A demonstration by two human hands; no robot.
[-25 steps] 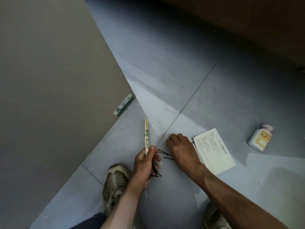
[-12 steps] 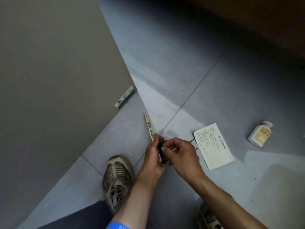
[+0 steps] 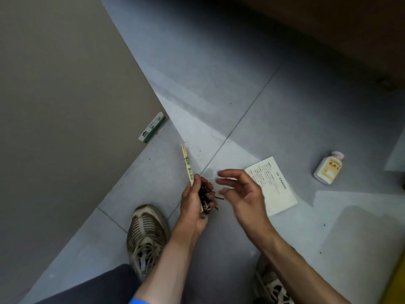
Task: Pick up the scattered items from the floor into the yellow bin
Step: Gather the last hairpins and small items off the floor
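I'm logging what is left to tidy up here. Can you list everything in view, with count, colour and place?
chopsticks: one wrapped pair, pale wood with green print, held in the left hand
hairpins: a bunch, count unclear, dark, held in the left hand with the chopsticks
leaflet: one, white with black print, flat on the floor, partly behind the right hand
bottle: one, white with yellow label and pink cap, lying on the floor at right
small box: one, green and white, on the floor at the panel's edge
yellow bin: only a yellow corner shows, bottom right
shoes: two, beige, on the floor
left hand: grips chopsticks and hairpins
right hand: open, above the floor, holds nothing
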